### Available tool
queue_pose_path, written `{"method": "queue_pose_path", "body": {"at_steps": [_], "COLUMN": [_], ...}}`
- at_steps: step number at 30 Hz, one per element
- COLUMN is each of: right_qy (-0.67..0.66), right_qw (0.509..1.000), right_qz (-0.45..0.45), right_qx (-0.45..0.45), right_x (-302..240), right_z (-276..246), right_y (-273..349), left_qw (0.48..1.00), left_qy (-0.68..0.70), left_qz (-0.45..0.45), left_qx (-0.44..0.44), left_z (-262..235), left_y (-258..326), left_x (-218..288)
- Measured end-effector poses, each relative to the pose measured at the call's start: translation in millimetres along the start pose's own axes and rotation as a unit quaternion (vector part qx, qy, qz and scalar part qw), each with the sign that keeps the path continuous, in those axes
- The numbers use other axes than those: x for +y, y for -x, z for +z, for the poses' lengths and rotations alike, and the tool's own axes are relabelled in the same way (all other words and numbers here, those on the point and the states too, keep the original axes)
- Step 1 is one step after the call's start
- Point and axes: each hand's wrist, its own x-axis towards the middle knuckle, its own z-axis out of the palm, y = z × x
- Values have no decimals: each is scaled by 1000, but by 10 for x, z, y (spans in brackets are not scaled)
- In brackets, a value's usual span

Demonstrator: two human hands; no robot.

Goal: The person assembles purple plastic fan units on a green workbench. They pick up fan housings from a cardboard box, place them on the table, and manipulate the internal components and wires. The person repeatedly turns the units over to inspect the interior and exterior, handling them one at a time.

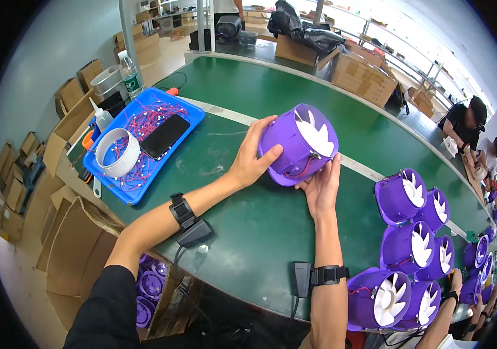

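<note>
A purple round fan housing (pixel 281 148) with white blades (pixel 316 135) is held up over the green workbench (pixel 231 227), its open side tilted toward the right. My left hand (pixel 251 158) grips its left side, thumb across the front of the wall. My right hand (pixel 321 187) supports it from below and the right, fingers against the wall. A short red wire (pixel 302 169) shows low on the housing, near my right fingers. At the right of the bench stand several similar purple fan housings (pixel 406 246) with white blades.
To the left lies a blue tray (pixel 136 196) of red wires, with a white ring (pixel 118 152) and black phone (pixel 166 136). A bottle (pixel 130 74) stands behind it. Cardboard boxes (pixel 363 78) sit at the back. Another person's hand (pixel 455 282) is at the lower right.
</note>
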Motion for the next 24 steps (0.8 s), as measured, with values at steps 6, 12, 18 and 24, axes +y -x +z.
{"method": "queue_pose_path", "body": {"at_steps": [6,12,18,24], "right_qy": [-1,-75,-113,-97], "right_qw": [1000,997,991,993], "right_qz": [-15,-4,-45,-42], "right_qx": [2,14,64,43], "right_x": [24,18,42,51], "right_z": [-86,-64,-61,-44], "right_y": [-26,-47,-79,-84], "left_qw": [999,998,999,1000], "left_qy": [32,-27,-18,-10], "left_qz": [-12,41,16,13], "left_qx": [-20,-47,-43,3], "left_z": [-13,25,6,-20], "left_y": [-38,16,29,-22], "left_x": [-5,47,83,-47]}}
